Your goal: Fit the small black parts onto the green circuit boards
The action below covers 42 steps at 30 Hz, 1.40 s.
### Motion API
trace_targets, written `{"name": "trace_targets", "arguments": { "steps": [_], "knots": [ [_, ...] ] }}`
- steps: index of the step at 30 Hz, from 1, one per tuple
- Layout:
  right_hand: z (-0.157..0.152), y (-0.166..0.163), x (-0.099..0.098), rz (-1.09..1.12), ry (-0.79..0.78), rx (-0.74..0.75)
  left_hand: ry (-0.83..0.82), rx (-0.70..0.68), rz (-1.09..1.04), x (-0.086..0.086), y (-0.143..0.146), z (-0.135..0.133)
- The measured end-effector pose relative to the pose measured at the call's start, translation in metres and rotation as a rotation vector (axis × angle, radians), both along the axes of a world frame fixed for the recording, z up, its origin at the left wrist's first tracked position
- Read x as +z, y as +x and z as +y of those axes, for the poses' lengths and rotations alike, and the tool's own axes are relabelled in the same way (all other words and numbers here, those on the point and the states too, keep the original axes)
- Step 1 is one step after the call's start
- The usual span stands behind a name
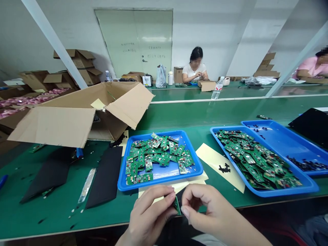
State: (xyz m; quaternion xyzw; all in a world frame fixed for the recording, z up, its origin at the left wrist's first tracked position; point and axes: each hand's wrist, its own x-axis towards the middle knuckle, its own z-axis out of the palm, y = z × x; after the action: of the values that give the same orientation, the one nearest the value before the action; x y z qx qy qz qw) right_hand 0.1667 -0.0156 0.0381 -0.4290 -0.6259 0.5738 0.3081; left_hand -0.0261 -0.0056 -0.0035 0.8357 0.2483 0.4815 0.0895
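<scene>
At the table's front edge, my left hand (152,213) pinches a small green circuit board (176,205) between thumb and fingers. My right hand (202,208) is closed at the board's right edge, thumb against curled forefinger; whatever sits in that pinch is hidden. Just beyond both hands, a blue tray (160,182) bears many loose circuit boards (161,159). To the right, a second blue tray (282,193) is heaped with more boards. Small black parts (224,168) lie on a cream paper sheet (212,157) between the two trays.
A third blue tray (282,140) with small black parts stands at the far right. Black sheets (106,177) and a large open cardboard box (56,126) occupy the left. Across the green bench stand a water bottle (217,89) and a seated person (188,73); another person sits farther right.
</scene>
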Motion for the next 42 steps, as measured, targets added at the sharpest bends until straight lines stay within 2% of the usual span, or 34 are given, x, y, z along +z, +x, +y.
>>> {"name": "trace_targets", "arguments": {
  "steps": [8, 13, 15, 19, 25, 36, 39, 42],
  "knots": [
    [0.002, 0.004, 0.0, -0.101, 0.073, 0.01, -0.169, -0.123, -0.096, 0.003, 0.007, -0.003],
    [0.002, 0.007, -0.001, -0.271, 0.201, -0.032, -0.304, -0.111, -0.187, 0.002, 0.007, -0.003],
    [0.002, 0.009, -0.002, -0.244, 0.253, -0.046, -0.386, -0.089, -0.262, 0.002, 0.006, -0.004],
    [0.001, 0.008, -0.005, -0.089, 0.447, -0.095, -0.504, -0.039, -0.369, 0.005, 0.006, -0.007],
    [0.001, -0.001, -0.005, -0.046, 0.77, -0.194, -0.499, -0.042, -0.388, 0.007, 0.01, -0.005],
    [0.002, -0.012, -0.012, -0.313, 1.1, -0.295, -0.617, -0.066, -0.439, 0.008, 0.015, -0.008],
    [0.003, -0.013, -0.015, -0.344, 1.106, -0.312, -0.821, -0.088, -0.498, 0.006, 0.017, -0.01],
    [0.004, -0.01, -0.018, -0.295, 1.037, -0.362, -1.16, -0.1, -0.7, 0.006, 0.019, -0.015]
  ]
}}
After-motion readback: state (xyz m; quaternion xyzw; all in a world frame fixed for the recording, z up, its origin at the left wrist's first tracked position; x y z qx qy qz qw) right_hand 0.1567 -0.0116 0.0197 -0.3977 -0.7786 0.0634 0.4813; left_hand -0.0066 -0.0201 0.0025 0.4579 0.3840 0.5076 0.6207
